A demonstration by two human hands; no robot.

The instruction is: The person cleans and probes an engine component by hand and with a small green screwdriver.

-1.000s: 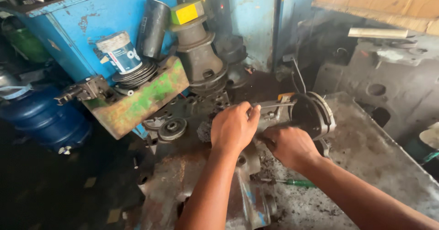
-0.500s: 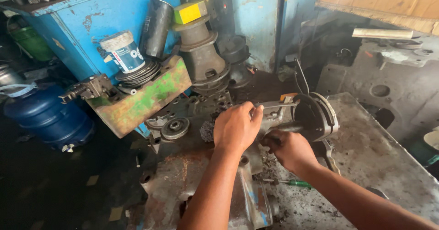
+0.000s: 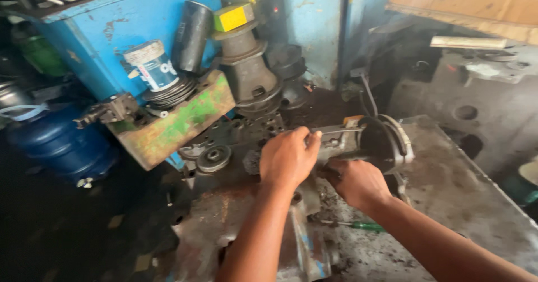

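Note:
A grey metal motor-like housing [image 3: 370,142] with a dark round open end lies on a greasy metal bench [image 3: 448,192]. My left hand [image 3: 288,158] is closed over its left end, the fingers wrapped on a thin metal rod or tool there. Below it, my right hand [image 3: 356,184] grips the underside of the housing. A green-handled screwdriver [image 3: 358,226] lies on the bench just under my right wrist.
A rusty cast block [image 3: 224,231] sits under my forearms. Behind stand a blue cabinet [image 3: 106,41], a green-painted metal slab [image 3: 174,122], a pulley [image 3: 213,158], stacked dark machine parts [image 3: 246,74] and a blue water jug [image 3: 50,142]. A wooden board [image 3: 471,1] is top right.
The camera view has shifted slightly; both hands stay on the housing, the left hand having slid a little to the right along it.

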